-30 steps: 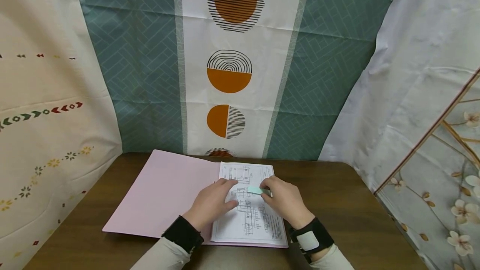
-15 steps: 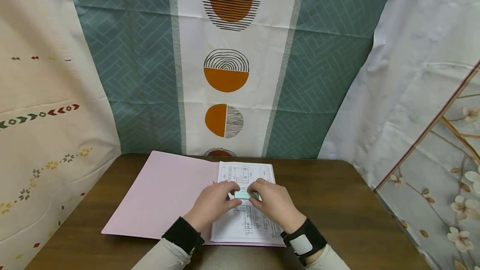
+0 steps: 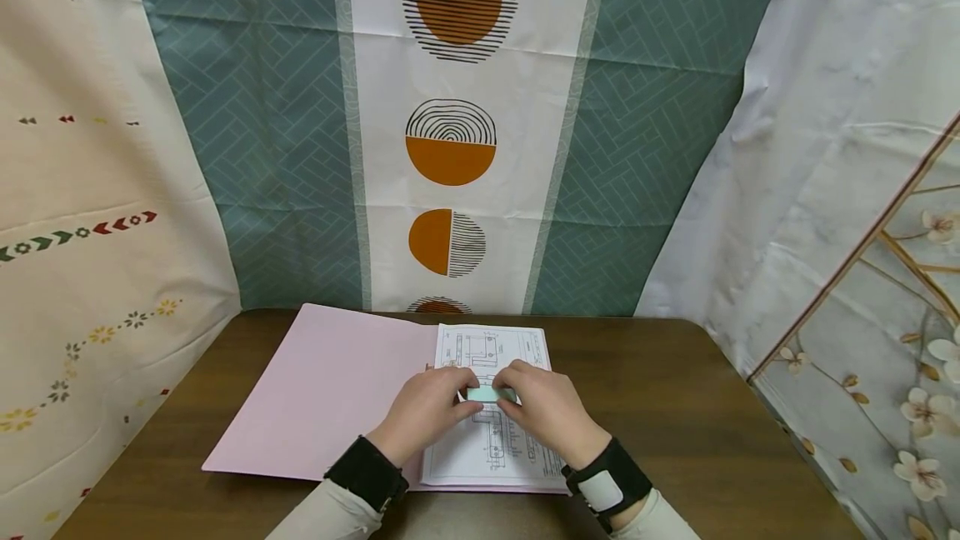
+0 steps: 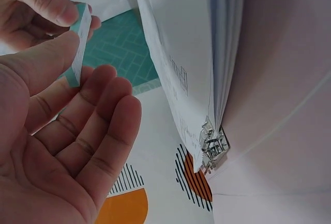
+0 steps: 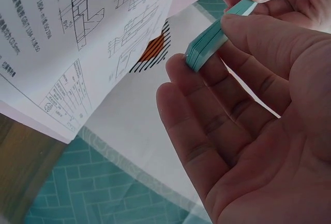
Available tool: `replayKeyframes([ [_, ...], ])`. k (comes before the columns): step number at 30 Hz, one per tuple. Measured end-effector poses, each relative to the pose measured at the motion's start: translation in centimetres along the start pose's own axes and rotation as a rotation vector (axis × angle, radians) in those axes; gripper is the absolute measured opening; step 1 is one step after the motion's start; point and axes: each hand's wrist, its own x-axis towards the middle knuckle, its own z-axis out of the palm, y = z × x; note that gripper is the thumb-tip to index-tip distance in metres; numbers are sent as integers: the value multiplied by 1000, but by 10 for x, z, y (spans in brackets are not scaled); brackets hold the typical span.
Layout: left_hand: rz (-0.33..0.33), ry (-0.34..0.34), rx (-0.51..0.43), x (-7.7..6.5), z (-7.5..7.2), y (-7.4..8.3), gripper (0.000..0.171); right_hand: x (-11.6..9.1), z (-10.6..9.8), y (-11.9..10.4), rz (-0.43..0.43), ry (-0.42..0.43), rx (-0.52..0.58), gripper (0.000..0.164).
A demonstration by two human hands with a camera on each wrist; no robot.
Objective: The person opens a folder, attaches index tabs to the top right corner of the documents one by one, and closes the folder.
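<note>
Both hands hold one small mint-green pad (image 3: 482, 394) with layered edges, low over the printed drawings. My left hand (image 3: 426, 407) pinches its left end between thumb and index finger, the other fingers loosely bent below, as the left wrist view shows. At the right end, my right hand (image 3: 551, 411) grips it with the thumb on top and fingers beneath. Thin stacked layers show at the pad's end (image 5: 199, 53) in the right wrist view. Under the hands lies a stack of white sheets (image 3: 491, 348) with technical drawings, on the right side of an opened pink folder (image 3: 337, 398).
A metal clip (image 4: 213, 144) holds the sheets at the folder's spine. The folder lies on a dark brown wooden table (image 3: 630, 373). Patterned cloths (image 3: 292, 148) hang behind the table and along both sides.
The right hand has moved left with the pad, bringing it to the left hand. The left hand, apart from it a second ago, has taken hold of its left end.
</note>
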Motion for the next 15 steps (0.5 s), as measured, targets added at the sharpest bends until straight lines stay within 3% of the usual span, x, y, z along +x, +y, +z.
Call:
replayKeyframes([
  [15, 23, 6, 50, 1, -3, -5, 17, 2, 3, 5, -43, 34, 68, 20],
])
